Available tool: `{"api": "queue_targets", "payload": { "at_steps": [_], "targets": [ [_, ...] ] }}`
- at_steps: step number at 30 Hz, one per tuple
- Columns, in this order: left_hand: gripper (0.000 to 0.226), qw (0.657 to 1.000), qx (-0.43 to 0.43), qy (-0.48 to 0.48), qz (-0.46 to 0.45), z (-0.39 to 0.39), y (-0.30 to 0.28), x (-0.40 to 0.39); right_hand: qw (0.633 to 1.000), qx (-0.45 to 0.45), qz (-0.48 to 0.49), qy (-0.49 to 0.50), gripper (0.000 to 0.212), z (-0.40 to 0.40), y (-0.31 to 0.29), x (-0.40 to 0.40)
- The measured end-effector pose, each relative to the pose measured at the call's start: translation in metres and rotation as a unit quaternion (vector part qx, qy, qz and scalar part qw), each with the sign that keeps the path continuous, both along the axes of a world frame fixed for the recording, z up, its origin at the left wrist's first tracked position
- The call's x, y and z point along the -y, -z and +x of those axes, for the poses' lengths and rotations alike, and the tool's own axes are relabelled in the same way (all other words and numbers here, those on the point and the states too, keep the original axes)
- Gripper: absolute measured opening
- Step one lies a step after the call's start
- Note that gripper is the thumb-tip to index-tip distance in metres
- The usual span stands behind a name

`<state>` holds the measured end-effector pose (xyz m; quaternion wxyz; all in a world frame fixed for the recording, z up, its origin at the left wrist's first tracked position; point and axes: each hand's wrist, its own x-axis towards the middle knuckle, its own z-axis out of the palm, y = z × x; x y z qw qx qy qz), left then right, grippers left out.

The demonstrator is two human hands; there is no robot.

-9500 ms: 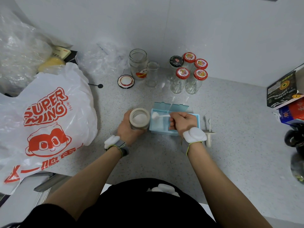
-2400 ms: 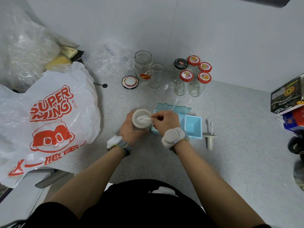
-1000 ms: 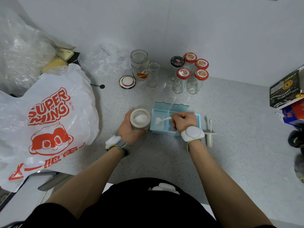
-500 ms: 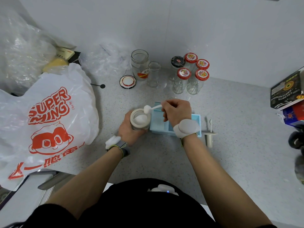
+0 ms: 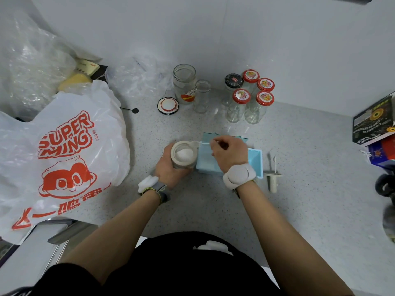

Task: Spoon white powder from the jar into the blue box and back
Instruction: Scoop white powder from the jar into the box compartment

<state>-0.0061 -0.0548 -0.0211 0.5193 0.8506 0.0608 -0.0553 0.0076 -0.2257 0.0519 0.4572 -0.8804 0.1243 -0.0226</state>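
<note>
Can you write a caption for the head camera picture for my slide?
Left hand holds the powder jar while the right hand tips a white spoon at its rim.

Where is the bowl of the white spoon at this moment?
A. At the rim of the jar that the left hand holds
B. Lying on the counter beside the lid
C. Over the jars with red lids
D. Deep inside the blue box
A: the right hand holds the white spoon, whose bowl sits at the rim of the jar gripped by the left hand, beside the blue box.

The white plastic bag [image 5: 62, 150] at left bears red print: "SUPER MING". The box [image 5: 373, 122] at far right reads "COLORFUL", inverted.
</note>
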Motion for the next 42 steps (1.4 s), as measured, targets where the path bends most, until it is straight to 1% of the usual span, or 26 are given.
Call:
{"api": "queue_targets", "payload": {
  "at_steps": [2, 4, 8, 12, 15, 18, 21, 24, 32, 36, 42],
  "targets": [
    [0.081, 1.0, -0.006, -0.002, -0.004, 0.0, 0.001, 0.0, 0.999, -0.007, -0.022, 0.04, 0.014, 0.0, 0.001, 0.009],
    [0.081, 1.0, -0.004, 0.0, -0.004, -0.001, 0.001, -0.001, 0.998, -0.019, -0.049, 0.04, 0.016, -0.001, 0.005, 0.016],
    [0.079, 1.0, -0.003, 0.003, -0.006, -0.001, 0.0, -0.001, 0.992, -0.066, -0.102, -0.046, 0.017, -0.002, 0.021, 0.019],
    [0.077, 1.0, -0.005, 0.002, 0.001, -0.001, 0.002, -0.001, 0.981, -0.115, -0.119, -0.1, 0.02, -0.003, 0.028, 0.013],
    [0.079, 1.0, -0.006, 0.001, 0.002, -0.001, 0.003, -0.001, 0.986, -0.133, -0.078, -0.066, 0.021, -0.005, 0.03, 0.012],
    [0.079, 1.0, -0.008, 0.002, -0.002, 0.0, 0.003, -0.001, 0.99, -0.138, 0.007, 0.026, 0.023, -0.008, 0.031, 0.014],
    [0.08, 1.0, -0.006, 0.002, -0.003, 0.0, 0.003, -0.001, 0.978, -0.144, 0.107, 0.109, 0.024, -0.01, 0.029, 0.018],
    [0.079, 1.0, -0.006, 0.007, -0.002, -0.001, 0.002, -0.002, 0.965, -0.141, 0.171, 0.138, 0.028, -0.008, 0.028, 0.02],
    [0.089, 1.0, -0.014, -0.002, -0.001, -0.001, 0.006, -0.003, 0.959, -0.122, 0.204, 0.157, 0.027, -0.009, 0.029, 0.021],
    [0.085, 1.0, -0.016, -0.001, -0.003, -0.001, 0.003, -0.001, 0.956, -0.122, 0.214, 0.158, 0.02, -0.01, 0.026, 0.023],
    [0.084, 1.0, -0.015, -0.001, -0.006, -0.002, -0.001, -0.001, 0.958, -0.095, 0.229, 0.142, 0.022, -0.005, 0.004, 0.022]
  ]
}}
